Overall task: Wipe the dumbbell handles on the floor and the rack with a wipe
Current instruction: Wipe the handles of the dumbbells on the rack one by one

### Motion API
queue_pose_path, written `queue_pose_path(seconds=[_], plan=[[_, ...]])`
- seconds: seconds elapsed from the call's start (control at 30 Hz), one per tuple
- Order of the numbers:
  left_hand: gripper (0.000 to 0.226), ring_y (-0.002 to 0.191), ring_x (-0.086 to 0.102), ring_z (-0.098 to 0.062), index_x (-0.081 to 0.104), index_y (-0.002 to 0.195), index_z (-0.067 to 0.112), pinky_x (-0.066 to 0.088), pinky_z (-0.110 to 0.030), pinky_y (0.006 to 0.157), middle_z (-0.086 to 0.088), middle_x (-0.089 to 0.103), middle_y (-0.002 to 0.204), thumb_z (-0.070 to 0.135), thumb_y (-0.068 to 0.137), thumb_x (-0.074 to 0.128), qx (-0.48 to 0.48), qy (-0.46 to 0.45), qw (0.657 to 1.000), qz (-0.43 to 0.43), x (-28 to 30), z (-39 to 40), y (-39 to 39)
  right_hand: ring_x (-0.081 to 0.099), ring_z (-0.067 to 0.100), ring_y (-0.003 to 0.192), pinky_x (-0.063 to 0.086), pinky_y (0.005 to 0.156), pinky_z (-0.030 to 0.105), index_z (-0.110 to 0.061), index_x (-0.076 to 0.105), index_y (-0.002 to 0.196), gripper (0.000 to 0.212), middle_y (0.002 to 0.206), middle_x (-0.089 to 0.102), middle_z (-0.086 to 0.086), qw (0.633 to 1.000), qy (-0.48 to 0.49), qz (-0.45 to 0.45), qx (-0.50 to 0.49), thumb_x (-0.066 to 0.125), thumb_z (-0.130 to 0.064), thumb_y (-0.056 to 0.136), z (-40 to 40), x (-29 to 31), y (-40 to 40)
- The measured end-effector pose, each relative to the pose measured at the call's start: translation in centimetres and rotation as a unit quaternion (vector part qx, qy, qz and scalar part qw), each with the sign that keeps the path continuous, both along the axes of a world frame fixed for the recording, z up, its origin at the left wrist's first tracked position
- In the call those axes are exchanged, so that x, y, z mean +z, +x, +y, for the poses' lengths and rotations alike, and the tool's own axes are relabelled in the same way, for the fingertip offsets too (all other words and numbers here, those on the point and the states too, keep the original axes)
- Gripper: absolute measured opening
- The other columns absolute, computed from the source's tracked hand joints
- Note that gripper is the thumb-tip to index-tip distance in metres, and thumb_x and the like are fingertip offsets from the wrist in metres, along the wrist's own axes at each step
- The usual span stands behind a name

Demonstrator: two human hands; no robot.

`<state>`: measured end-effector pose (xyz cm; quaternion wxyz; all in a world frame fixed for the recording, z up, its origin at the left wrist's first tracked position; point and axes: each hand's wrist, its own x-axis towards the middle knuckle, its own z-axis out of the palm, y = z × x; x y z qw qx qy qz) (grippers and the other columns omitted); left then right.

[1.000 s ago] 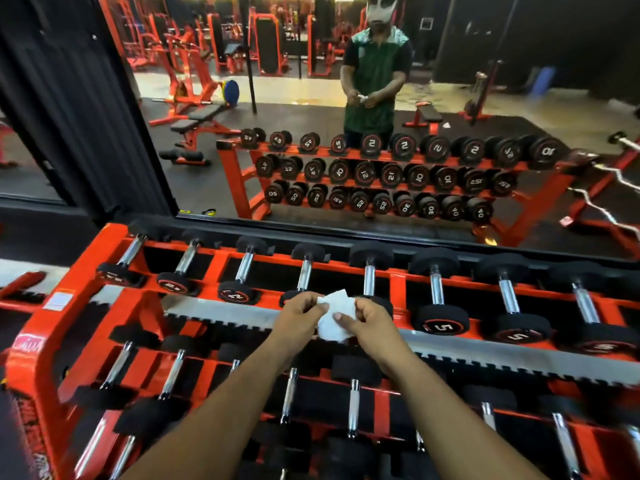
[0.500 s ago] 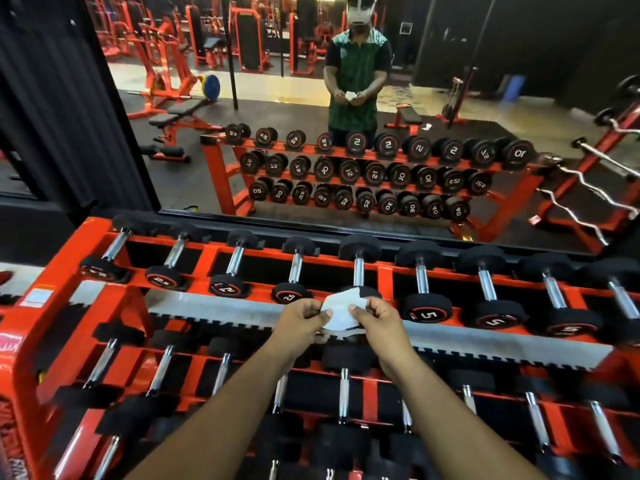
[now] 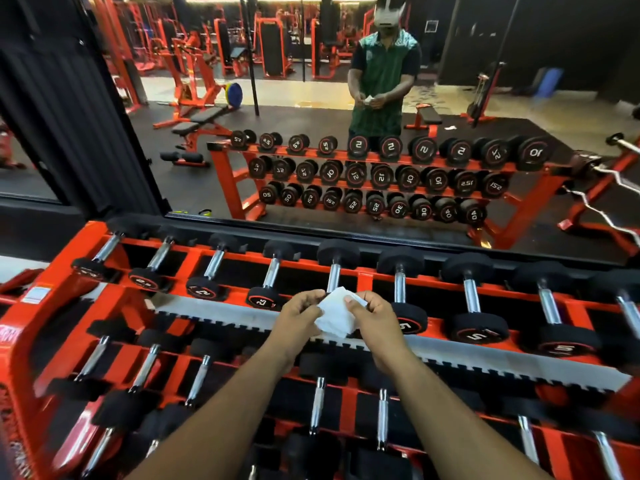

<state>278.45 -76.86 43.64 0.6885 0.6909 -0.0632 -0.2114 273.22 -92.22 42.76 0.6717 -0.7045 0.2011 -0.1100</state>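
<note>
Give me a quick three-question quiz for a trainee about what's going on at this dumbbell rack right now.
1. True or false: the white wipe is pressed against a chrome dumbbell handle.
2. Multiple choice: what holds the wipe? A) left hand only B) right hand only C) both hands
3. Fill in: the number on the dumbbell head just right of the right hand is ___.

Key:
1. False. The wipe is held up in front of the orange rack, touching no handle.
2. C. The left hand and right hand each pinch an edge of it.
3. 5, printed on the dumbbell head.
</note>
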Motion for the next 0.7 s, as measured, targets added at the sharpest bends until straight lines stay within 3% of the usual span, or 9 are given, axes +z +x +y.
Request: queue_pose_path(seconds=[0.07, 0.13, 0.23, 0.37, 0.43, 0.5, 0.6, 0.7], plan=[[0.016, 0.085, 0.071, -0.014, 0.067, 0.116, 0.019, 0.06, -0.039, 0.081, -0.001, 0.073, 0.1, 0.02, 0.102, 0.06, 0.011, 0.003, 0.999, 0.035, -0.1, -1.7, -0.9, 0.065, 0.019, 0.079, 0.053, 0.07, 0.034, -0.017, 0.069, 0.097, 0.012, 0.095, 0.073, 0.011, 1.0, 0.016, -0.003, -0.012, 0.063, -0.027, 0.097, -0.6, -0.3, 0.0], [0.022, 0.082, 0.072, -0.019, 0.068, 0.113, 0.014, 0.061, -0.045, 0.082, -0.009, 0.074, 0.098, 0.032, 0.102, 0.061, 0.021, 0.026, 0.999, 0.03, -0.4, -2.7, -1.5, 0.065, 0.015, 0.076, 0.052, 0.067, 0.031, -0.015, 0.069, 0.097, 0.012, 0.093, 0.073, 0.01, 1.0, 0.019, -0.006, -0.024, 0.063, -0.026, 0.098, -1.0, -0.3, 0.0], [0.019, 0.074, 0.071, -0.019, 0.068, 0.108, 0.006, 0.063, -0.037, 0.072, -0.014, 0.073, 0.095, 0.022, 0.103, 0.06, 0.065, -0.002, 0.998, 0.028, -0.5, -3.1, -1.7, 0.063, 0.013, 0.074, 0.052, 0.063, 0.028, -0.016, 0.068, 0.094, 0.013, 0.09, 0.072, 0.007, 0.999, 0.008, -0.014, -0.04, 0.062, -0.027, 0.098, -1.8, -0.3, -0.5], [0.018, 0.089, 0.073, -0.019, 0.066, 0.116, 0.004, 0.061, -0.032, 0.078, -0.015, 0.072, 0.109, 0.002, 0.101, 0.057, 0.049, -0.07, 0.996, 0.036, -0.7, -1.8, -1.0, 0.066, 0.022, 0.079, 0.059, 0.069, 0.046, -0.013, 0.065, 0.094, 0.017, 0.094, 0.072, 0.011, 0.998, 0.036, -0.006, -0.055, 0.058, -0.028, 0.101, -1.2, -0.7, -0.9], [0.028, 0.095, 0.072, -0.018, 0.062, 0.124, 0.006, 0.061, -0.033, 0.085, -0.014, 0.07, 0.117, -0.004, 0.099, 0.055, 0.045, -0.091, 0.993, 0.055, -0.5, -1.2, -0.8, 0.065, 0.019, 0.078, 0.059, 0.063, 0.036, -0.013, 0.064, 0.097, 0.018, 0.095, 0.072, 0.011, 0.997, 0.045, -0.006, -0.061, 0.056, -0.028, 0.102, -0.2, -0.5, -0.9], [0.028, 0.096, 0.072, -0.023, 0.061, 0.126, 0.01, 0.06, -0.043, 0.091, -0.014, 0.069, 0.119, 0.005, 0.099, 0.06, 0.037, -0.107, 0.989, 0.097, -0.2, -0.9, -0.7, 0.063, 0.016, 0.079, 0.054, 0.061, 0.027, -0.013, 0.064, 0.1, 0.019, 0.097, 0.071, 0.011, 0.997, 0.048, -0.006, -0.068, 0.054, -0.028, 0.103, 0.7, -0.2, -0.9], [0.029, 0.089, 0.072, -0.025, 0.062, 0.121, 0.012, 0.06, -0.049, 0.09, -0.014, 0.072, 0.106, 0.029, 0.098, 0.067, -0.006, -0.047, 0.993, 0.107, -0.1, 0.1, -0.5, 0.063, 0.017, 0.082, 0.052, 0.07, 0.032, -0.014, 0.064, 0.1, 0.019, 0.097, 0.07, 0.01, 0.996, 0.038, -0.004, -0.075, 0.054, -0.03, 0.103, 2.3, 0.2, -0.6], [0.023, 0.076, 0.069, -0.02, 0.062, 0.118, 0.0, 0.062, -0.04, 0.078, -0.016, 0.071, 0.093, 0.012, 0.1, 0.063, -0.015, -0.004, 0.998, 0.055, -0.6, 1.3, -0.1, 0.063, 0.016, 0.083, 0.052, 0.07, 0.03, -0.015, 0.065, 0.099, 0.015, 0.096, 0.07, 0.007, 0.995, 0.015, -0.011, -0.097, 0.056, -0.026, 0.102, 3.1, 0.6, -0.2]])
